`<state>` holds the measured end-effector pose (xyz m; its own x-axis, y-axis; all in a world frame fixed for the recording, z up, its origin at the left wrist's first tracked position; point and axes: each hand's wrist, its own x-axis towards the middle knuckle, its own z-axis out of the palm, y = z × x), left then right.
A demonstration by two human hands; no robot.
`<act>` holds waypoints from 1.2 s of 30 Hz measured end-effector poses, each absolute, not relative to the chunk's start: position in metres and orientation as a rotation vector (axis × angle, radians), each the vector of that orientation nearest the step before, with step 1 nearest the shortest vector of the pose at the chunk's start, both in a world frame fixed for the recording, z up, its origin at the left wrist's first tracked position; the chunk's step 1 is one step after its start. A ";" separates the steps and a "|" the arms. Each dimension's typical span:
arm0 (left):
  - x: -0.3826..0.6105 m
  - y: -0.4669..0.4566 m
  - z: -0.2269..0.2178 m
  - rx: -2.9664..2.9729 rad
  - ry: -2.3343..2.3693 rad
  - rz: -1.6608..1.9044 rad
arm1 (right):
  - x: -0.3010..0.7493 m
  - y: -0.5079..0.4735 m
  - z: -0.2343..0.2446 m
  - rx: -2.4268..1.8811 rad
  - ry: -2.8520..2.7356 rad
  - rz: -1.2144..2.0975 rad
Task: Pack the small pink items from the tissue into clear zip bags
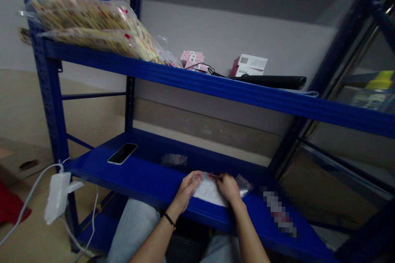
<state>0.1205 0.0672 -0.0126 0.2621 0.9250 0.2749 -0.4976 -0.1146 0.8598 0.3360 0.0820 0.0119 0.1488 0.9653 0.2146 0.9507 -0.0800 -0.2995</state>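
Above the lower blue steel shelf [148, 172], the left hand [187, 191] and right hand [228, 189] are gripping, fingers curled, a clear plastic bag with white contents [209, 192], which is resting on the shelf; a small clear zip bag [243, 185] is lying just beside, a black smartphone [122, 153] well left.

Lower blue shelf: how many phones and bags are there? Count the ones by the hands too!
Smartphone: 1
White plastic packet: 1
Clear zip bag: 1
Clear plastic bag bundle: 1
Total: 4

I count two blue shelves [197, 86] — one phone [122, 153], two plastic packs [86, 24], one left hand [187, 191], one right hand [228, 187].
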 end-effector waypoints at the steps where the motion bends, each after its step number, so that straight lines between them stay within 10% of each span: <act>1: 0.121 0.067 -0.012 1.114 0.498 1.301 | 0.336 0.081 0.018 -2.042 -1.833 0.066; 14: 0.122 0.067 -0.015 0.958 0.379 1.263 | 0.289 0.046 0.095 -1.255 -2.143 0.481; 36: 0.018 -0.020 0.018 2.132 0.688 1.107 | 0.240 -0.061 0.001 -1.256 -1.652 0.822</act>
<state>0.0178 -0.0203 0.0178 0.5103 0.6883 0.5155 0.1571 -0.6640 0.7310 0.2401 -0.0613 0.0011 -0.1029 0.9630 0.2491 0.3816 0.2694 -0.8842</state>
